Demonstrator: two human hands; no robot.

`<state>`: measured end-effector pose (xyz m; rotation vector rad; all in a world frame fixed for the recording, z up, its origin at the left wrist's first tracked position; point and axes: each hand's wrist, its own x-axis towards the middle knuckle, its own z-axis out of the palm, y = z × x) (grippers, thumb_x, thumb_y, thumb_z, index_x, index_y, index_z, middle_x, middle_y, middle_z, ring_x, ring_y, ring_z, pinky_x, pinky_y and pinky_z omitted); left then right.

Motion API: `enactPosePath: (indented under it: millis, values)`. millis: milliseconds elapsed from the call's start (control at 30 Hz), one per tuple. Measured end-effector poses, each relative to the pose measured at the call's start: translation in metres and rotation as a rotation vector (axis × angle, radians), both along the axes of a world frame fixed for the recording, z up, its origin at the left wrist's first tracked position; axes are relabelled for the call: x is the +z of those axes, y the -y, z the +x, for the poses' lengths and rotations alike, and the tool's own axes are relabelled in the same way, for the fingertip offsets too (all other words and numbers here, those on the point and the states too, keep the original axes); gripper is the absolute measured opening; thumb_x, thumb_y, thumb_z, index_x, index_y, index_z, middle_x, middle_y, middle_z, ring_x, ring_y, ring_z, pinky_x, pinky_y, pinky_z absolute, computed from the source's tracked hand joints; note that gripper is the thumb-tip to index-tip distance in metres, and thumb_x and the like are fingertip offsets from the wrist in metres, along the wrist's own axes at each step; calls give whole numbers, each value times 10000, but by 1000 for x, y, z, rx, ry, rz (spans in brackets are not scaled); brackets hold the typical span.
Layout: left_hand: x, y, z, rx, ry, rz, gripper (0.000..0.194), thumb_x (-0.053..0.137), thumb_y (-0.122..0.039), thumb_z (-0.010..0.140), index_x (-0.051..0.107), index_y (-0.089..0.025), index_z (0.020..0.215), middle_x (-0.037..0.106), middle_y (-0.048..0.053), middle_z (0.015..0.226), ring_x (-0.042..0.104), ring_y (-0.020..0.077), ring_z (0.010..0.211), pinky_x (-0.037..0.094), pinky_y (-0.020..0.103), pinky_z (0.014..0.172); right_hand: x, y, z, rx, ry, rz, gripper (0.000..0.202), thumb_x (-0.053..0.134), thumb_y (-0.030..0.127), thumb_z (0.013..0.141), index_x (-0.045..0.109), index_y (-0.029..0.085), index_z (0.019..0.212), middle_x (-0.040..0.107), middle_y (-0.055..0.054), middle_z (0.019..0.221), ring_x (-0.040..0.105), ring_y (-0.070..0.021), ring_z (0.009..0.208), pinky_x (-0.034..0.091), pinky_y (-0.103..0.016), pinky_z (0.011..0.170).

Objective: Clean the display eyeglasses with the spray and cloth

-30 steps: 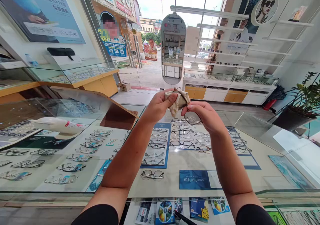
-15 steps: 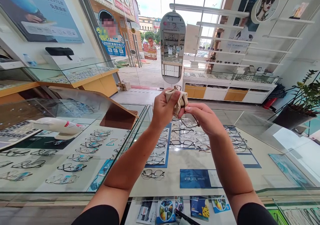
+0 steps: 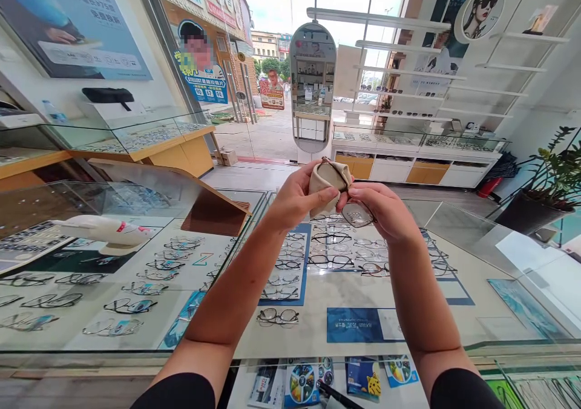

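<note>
Beige cloth: soft, bunched, held up above the glass worktop at the middle of the view. Left hand is closed on it, thumb lying over the front of the fabric and fingers curled behind, so the cloth is pinched and folded over one end of a pair of glasses.

Glasses: thin dark frame, clear lenses. One lens shows, tilted, just below the right hand; the other end is hidden under the cloth. Right hand is closed on the frame, fingertips pinching the rim near the bridge, thumb tip touching the edge of the cloth. Both hands meet at the cloth, knuckles almost together, forearms rising from the lower corners of the view.

Worktop: glass-topped display case, well below the hands. Under the glass lie rows of spectacle frames on white and blue mats; a single dark pair sits apart nearer the front edge, beside a blue card.

Second case to the left: more frames in rows, with a white device resting on top of the glass.

Background: oval mirror stand near the open shopfront; wall shelves with sunglasses to the right; potted plant at the far right.
</note>
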<state>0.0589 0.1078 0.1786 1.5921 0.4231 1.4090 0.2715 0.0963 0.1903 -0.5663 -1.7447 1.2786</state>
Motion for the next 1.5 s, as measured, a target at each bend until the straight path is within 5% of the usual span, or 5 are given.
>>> enactPosePath:
  millis: [200,367,733,1267,1500]
  values:
    - [-13,4,32,146,164,64,394,884,-562,928,717,-218,1025,679,-22,641,594,110,488,482,244,491,-1,2,-8,79,-54,7,282,669,361,984,860,236,817,766,-54,877,685,-251,978,491,-394,1022]
    - [-18,2,37,288,273,14,532,791,-728,946,650,-221,860,627,-30,595,490,83,383,342,242,381,-5,3,-17,118,-7,52,300,646,370,1006,839,237,818,785,-52,948,696,-252,1042,475,-392,1082]
    - [5,-8,2,67,129,-113,610,849,-779,857,765,-174,859,663,28,672,594,129,571,499,264,499,-2,-6,-7,-28,-114,13,295,680,435,980,870,247,855,808,-56,921,688,-238,973,497,-387,1005]
    - [-3,-2,5,47,-137,-140,668,793,-854,850,730,-192,785,614,27,683,527,131,603,462,284,551,-7,-12,-16,-209,-324,44,256,724,486,949,866,286,876,743,-58,1274,599,-268,1369,528,-334,966]
    - [-5,3,10,-19,-178,-149,680,757,-853,883,679,-179,842,577,8,727,517,125,656,463,269,605,-11,-12,-23,-173,-370,-53,268,769,531,933,879,288,961,804,-28,1065,681,-219,985,536,-334,855]
